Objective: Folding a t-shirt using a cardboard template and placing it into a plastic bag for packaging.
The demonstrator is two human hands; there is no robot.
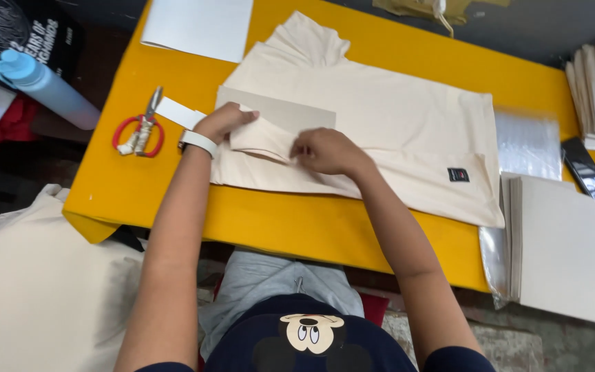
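Nearest the camera, the person's two bare forearms reach forward over the front edge of a yellow surface [290, 227]. The left hand [223, 122], with a white band at the wrist, pinches the folded sleeve [262, 140] of a cream T-shirt [394, 117]; its fingers are closed on the fabric's fold. Just beside it, the right hand [326, 151] presses down on the same sleeve, fingers curled narrow and gripping the cloth's edge. The shirt lies flat across the middle of the surface, its collar toward the far side and a small dark label [458, 175] near its lower right hem. A grey cardboard sheet [290, 114] rests on the shirt, partly tucked under the sleeve.

Left of the hands, red-handled scissors [140, 131] lie on the surface, with a white paper strip [177, 112] between them and the left hand. To the right sits a stack of grey boards [559, 248] on clear plastic bags [526, 143]. Farther back, a white sheet [197, 27] lies at the far edge, and a light blue bottle [44, 86] lies off the surface to the left.
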